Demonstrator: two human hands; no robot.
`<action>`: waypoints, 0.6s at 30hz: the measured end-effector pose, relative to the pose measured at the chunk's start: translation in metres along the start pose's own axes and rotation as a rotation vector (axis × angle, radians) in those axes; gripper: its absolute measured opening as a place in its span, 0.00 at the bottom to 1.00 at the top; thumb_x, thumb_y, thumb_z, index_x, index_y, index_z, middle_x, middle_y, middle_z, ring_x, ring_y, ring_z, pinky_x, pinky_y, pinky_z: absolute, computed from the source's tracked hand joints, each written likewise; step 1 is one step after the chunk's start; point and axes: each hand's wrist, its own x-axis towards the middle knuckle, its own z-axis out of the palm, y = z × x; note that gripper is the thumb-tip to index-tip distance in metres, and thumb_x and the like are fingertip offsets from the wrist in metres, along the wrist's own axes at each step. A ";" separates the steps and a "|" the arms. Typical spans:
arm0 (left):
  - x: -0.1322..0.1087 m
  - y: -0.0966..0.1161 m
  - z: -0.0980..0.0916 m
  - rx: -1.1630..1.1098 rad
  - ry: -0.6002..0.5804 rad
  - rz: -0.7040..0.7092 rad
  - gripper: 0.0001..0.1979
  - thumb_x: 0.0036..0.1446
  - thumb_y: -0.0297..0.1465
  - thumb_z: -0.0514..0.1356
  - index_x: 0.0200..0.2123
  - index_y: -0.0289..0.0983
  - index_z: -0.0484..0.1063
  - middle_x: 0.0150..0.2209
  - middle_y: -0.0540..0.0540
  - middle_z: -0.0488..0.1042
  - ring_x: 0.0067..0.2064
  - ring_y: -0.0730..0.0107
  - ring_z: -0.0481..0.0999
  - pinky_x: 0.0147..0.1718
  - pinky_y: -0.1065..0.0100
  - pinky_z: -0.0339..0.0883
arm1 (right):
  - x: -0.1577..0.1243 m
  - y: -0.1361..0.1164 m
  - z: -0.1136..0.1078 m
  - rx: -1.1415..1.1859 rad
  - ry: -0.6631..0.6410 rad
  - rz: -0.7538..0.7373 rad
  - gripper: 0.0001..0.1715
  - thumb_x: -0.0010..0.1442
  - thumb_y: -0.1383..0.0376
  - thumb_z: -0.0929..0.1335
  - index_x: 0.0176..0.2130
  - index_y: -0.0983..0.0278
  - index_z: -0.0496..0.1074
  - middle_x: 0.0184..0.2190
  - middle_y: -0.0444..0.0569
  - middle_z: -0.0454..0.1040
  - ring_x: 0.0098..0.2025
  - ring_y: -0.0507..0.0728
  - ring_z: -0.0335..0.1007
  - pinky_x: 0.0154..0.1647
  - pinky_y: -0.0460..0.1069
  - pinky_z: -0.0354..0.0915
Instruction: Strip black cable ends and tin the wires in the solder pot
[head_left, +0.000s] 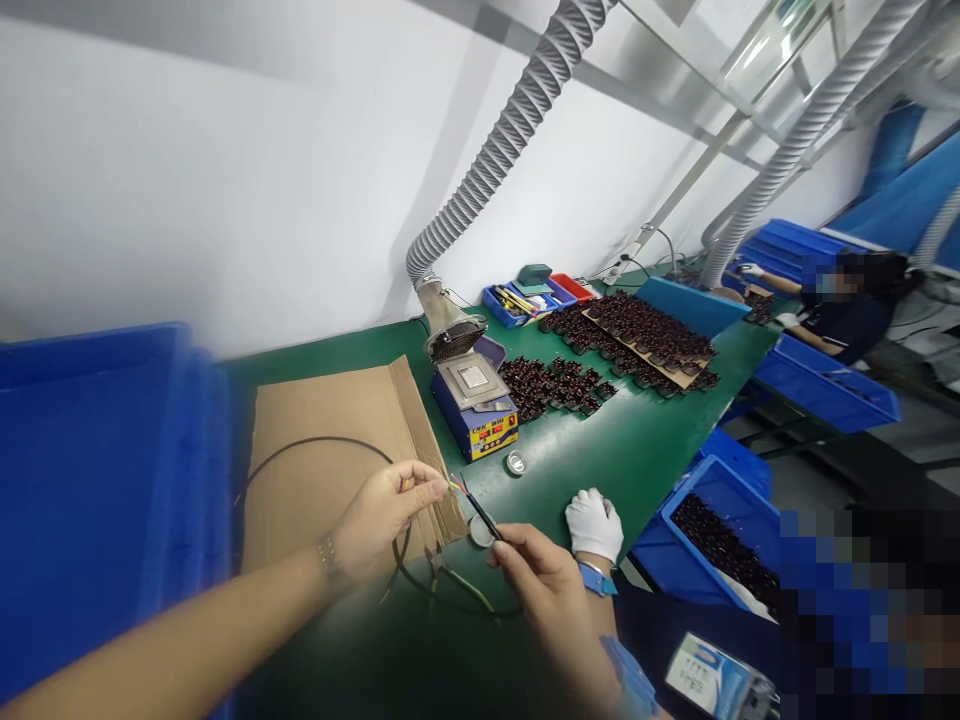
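A black cable (484, 516) with thin coloured wires (459, 484) at its stripped end is between my hands. My right hand (551, 590) grips the black sheath between thumb and fingers. My left hand (390, 510) is pinched closed at the wire ends, seemingly on the yellow wire; the exact contact is too small to see. The cable loops back over a flattened cardboard sheet (322, 490) and the green table (360, 640). Below my hands lie cutting pliers (442, 570) with green handles. A small round tin (516, 463) and a pale round lid (481, 531) are close by.
A solder pot (476, 400) stands ahead under an exhaust hose (495, 150). Many small dark parts (555, 385) cover the table behind it. Blue crates (90, 500) stack at left. A co-worker's gloved hand (594, 525) rests at right; another person (847, 310) sits farther off.
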 end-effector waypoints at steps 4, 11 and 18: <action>-0.003 0.002 0.002 0.081 -0.021 -0.016 0.17 0.48 0.44 0.56 0.27 0.33 0.68 0.14 0.58 0.50 0.16 0.82 0.45 0.16 0.72 0.37 | 0.001 -0.001 0.002 -0.034 -0.020 -0.019 0.09 0.57 0.62 0.62 0.35 0.63 0.69 0.25 0.44 0.69 0.28 0.51 0.64 0.29 0.44 0.60; -0.003 0.003 0.002 -0.019 -0.019 -0.047 0.15 0.49 0.40 0.56 0.26 0.32 0.70 0.16 0.54 0.57 0.16 0.82 0.46 0.16 0.73 0.36 | 0.002 -0.002 0.000 -0.075 -0.053 -0.038 0.10 0.58 0.62 0.61 0.36 0.63 0.69 0.26 0.45 0.70 0.29 0.51 0.65 0.30 0.44 0.61; 0.001 0.003 0.007 -0.453 0.083 0.024 0.06 0.48 0.29 0.58 0.30 0.32 0.68 0.25 0.50 0.61 0.23 0.80 0.57 0.18 0.76 0.49 | 0.041 0.037 -0.048 -0.414 0.093 -0.041 0.13 0.57 0.61 0.60 0.38 0.64 0.67 0.28 0.46 0.72 0.30 0.52 0.68 0.32 0.44 0.63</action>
